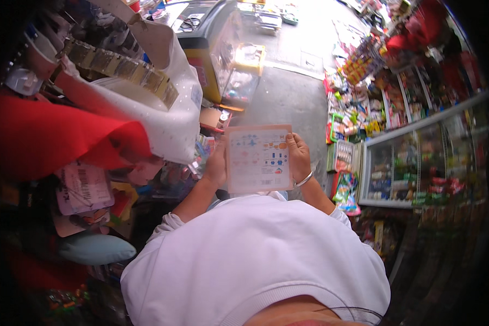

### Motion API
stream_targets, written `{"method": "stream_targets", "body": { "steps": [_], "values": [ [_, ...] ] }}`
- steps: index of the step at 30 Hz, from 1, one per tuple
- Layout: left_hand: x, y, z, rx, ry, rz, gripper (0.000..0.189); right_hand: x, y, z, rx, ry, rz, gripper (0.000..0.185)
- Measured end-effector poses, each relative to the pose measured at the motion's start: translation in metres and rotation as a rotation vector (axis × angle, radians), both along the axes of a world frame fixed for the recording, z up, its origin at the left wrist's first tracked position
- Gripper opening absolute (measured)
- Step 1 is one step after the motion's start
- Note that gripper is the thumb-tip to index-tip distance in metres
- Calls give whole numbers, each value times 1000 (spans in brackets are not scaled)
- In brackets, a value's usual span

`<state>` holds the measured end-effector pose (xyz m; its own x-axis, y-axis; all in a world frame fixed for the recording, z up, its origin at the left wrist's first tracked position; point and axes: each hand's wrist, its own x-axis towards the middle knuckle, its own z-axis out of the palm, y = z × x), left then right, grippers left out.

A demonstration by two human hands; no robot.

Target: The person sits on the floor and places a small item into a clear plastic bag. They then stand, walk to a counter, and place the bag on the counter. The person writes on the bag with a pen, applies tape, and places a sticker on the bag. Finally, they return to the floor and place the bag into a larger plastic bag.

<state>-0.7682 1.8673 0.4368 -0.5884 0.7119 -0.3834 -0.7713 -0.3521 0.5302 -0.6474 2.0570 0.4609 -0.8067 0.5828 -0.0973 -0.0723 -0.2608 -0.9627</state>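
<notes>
A flat, square packet (pixel 259 159) with a pink border and small printed pictures is held up in front of my chest. My left hand (pixel 216 164) grips its left edge, the fingers partly hidden behind it. On the other side, my right hand (pixel 299 157) holds the right edge, with the thumb on the front near the top corner. A silver bangle (pixel 303 179) is on my right wrist. Whether the packet is a box or a thin pack, I cannot tell.
To the left are a white spotted cover (pixel 179 118), red cloth (pixel 65 138) and piled goods. A glass-doored display cooler (pixel 424 155) and shelves of packaged goods (pixel 358 106) stand on the right. Grey floor (pixel 285 98) stretches ahead, beside a yellow-and-black freezer-like case (pixel 208 53).
</notes>
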Motion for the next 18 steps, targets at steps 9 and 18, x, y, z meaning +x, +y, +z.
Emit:
{"method": "stream_targets", "body": {
  "steps": [9,18],
  "values": [
    [-14,141,-8,25,116,-188,41,-52,179,-7,-16,-34,129,33],
    [-71,169,-4,-47,133,240,38,-214,234,-24,75,-283,441,42]
  ]
}}
